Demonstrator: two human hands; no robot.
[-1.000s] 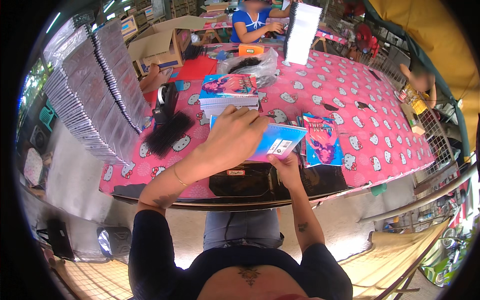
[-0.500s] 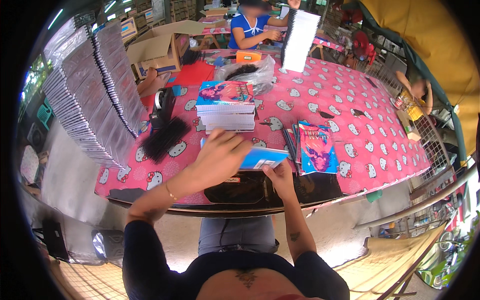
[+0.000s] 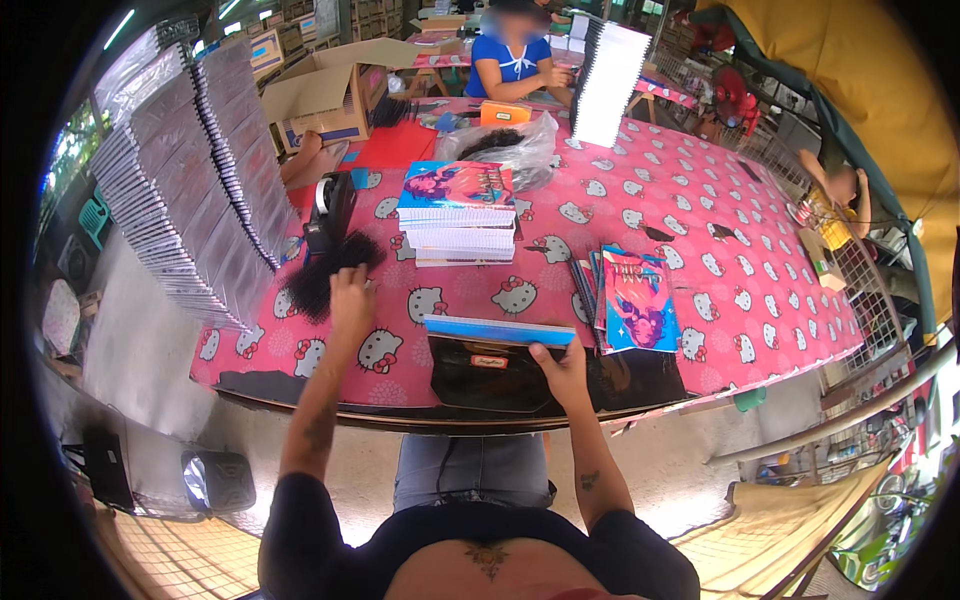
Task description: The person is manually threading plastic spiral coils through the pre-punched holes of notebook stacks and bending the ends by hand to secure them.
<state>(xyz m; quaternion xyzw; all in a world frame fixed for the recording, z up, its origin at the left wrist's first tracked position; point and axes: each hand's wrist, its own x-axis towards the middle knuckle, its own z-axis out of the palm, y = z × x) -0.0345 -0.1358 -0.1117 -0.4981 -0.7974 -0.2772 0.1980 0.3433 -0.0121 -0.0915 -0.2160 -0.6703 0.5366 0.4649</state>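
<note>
My right hand (image 3: 562, 368) grips the right end of a blue-covered notebook (image 3: 500, 329), tilted up on edge at the table's front so that mainly its narrow blue and white side shows. At the left, my left hand (image 3: 352, 302) has its fingers bent in at the edge of a heap of thin black spiral coils (image 3: 322, 277); the fingertips are partly lost against the black. Beyond the held notebook stands a pile of unbound notebooks (image 3: 457, 215) with a pink and blue cover on top. Right of my right hand lies a small pile of illustrated notebooks (image 3: 641, 300).
Tall stacks of bound notebooks (image 3: 180, 190) rise at the left. A black device (image 3: 328, 212) sits behind the coils. Farther back are an open cardboard box (image 3: 325, 105), a plastic bag (image 3: 525, 150), and a white-paged stack (image 3: 605, 85) near a co-worker in blue (image 3: 510, 65).
My left hand has left the notebook and moved left to the black coils. My right hand keeps the notebook, now tipped up on edge. The co-worker's raised hand has come down.
</note>
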